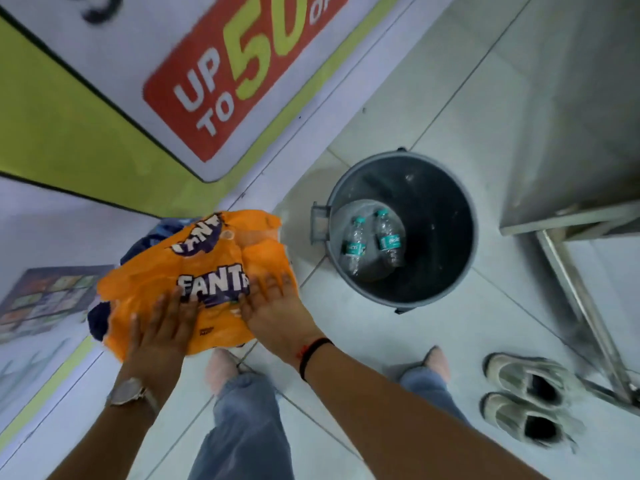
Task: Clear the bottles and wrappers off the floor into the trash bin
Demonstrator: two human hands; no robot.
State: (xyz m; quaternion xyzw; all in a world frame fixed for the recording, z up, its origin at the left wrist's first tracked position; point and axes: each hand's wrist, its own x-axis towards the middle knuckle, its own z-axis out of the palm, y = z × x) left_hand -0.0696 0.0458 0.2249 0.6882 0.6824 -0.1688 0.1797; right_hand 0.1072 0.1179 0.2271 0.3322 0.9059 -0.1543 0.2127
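Both hands are on the orange Fanta wrapper (194,282), held up in the lower left-centre of the frame, over the floor and just left of the bin (401,230). The left hand (162,327) lies with its fingers fairly flat and spread on the near edge, and the right hand (273,306) is the same on the right side, fingers stretched over the plastic. Whether the thumbs are pinching underneath I can't tell, they're hidden behind the sheet. There's some darker blue stuff bunched at the wrapper's back and left edge (more wrapper, I think, but too crumpled to say).

Handling-wise this looks like thin shrink film: basically weightless, floppy, a bit slick, and it'll spring back open if you let go. Not fragile at all. I'd scrunch it into a ball between both palms first, gripping at the middle and not at the edges, since a loose sheet will catch air and flutter past the rim.

The bin sits at centre-right, open, with two clear bottles (372,242) already lying at the bottom, so the bottle part seems done. There's plenty of room left. A pair of shoes (530,400) sits at lower right, well clear of everything.
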